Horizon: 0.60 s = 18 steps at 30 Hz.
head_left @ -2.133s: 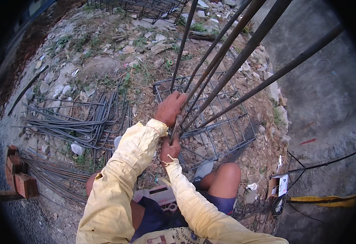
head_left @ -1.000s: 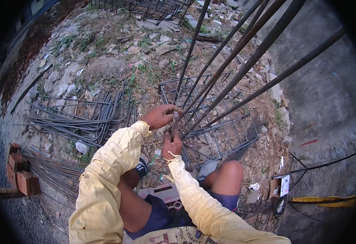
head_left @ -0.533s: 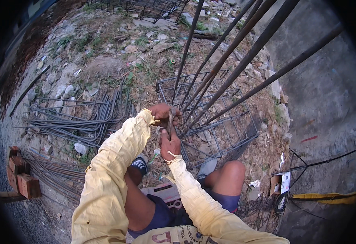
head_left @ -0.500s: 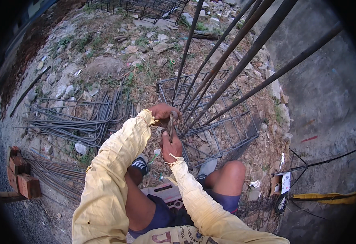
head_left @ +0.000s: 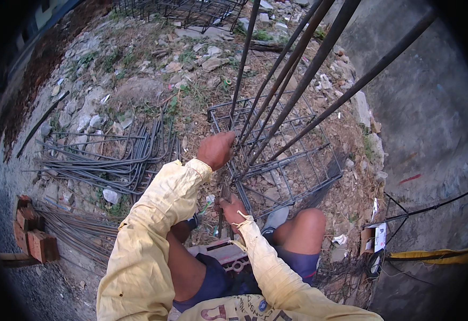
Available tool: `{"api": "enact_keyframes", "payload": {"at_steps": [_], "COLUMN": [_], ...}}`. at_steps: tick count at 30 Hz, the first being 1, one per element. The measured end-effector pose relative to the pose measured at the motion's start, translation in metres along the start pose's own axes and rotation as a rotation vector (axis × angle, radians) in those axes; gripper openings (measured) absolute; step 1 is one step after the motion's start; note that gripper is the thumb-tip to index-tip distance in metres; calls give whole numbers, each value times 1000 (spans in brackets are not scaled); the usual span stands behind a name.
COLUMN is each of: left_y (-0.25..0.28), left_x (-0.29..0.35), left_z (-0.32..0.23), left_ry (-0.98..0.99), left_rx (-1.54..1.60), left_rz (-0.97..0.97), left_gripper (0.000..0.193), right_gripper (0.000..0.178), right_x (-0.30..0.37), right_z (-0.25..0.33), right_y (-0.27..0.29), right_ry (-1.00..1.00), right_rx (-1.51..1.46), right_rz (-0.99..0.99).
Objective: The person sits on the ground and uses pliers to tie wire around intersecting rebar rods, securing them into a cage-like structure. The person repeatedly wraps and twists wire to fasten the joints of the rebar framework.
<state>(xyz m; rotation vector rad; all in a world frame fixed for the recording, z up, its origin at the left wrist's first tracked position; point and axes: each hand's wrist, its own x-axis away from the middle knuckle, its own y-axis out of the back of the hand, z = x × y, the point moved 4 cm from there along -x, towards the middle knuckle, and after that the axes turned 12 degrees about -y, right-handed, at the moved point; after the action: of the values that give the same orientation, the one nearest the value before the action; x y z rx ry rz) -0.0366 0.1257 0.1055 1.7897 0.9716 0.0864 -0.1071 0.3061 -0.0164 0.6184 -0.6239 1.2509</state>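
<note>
A mesh of tied steel bars (head_left: 283, 166) lies on the ground in front of me, and several long upright rebars (head_left: 292, 109) rise out of it. My left hand (head_left: 216, 150) is closed at the left edge of the mesh, next to the foot of the uprights; what its fingers hold is hidden. Closer to my knees, my right hand (head_left: 234, 209) is wrapped round a slim dark metal tool that looks like pincers (head_left: 225, 193). The tool's jaws point away from me, near the mesh's near left corner.
Bent steel stirrups (head_left: 129, 155) are piled to the left, with long thin rods (head_left: 79, 227) and red bricks (head_left: 33, 235) nearer. A concrete wall (head_left: 421, 123) stands at right beside a small carton (head_left: 373, 238). Rubble covers the ground. More bar cages (head_left: 191, 13) lie far ahead.
My hands were together at the tool and have parted. The left has moved forward to the mesh's edge; the right has drawn back toward me with the tool.
</note>
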Motion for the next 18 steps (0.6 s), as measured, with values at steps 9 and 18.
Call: {"api": "enact_keyframes", "payload": {"at_steps": [9,18], "left_y": [-1,8], "left_x": [0,-12], "left_z": [4,10], "left_ry": [-142,157], "left_rx": [-146,147], "left_rz": [-131,331], "left_gripper": [12,42], "right_gripper": [57,60], "right_x": [-27,-27], "right_z": [65,80], "right_y": [-30,-50], "right_ry": [190,407], "right_rx": [-141,-425], "right_rz": [-291,-246]}}
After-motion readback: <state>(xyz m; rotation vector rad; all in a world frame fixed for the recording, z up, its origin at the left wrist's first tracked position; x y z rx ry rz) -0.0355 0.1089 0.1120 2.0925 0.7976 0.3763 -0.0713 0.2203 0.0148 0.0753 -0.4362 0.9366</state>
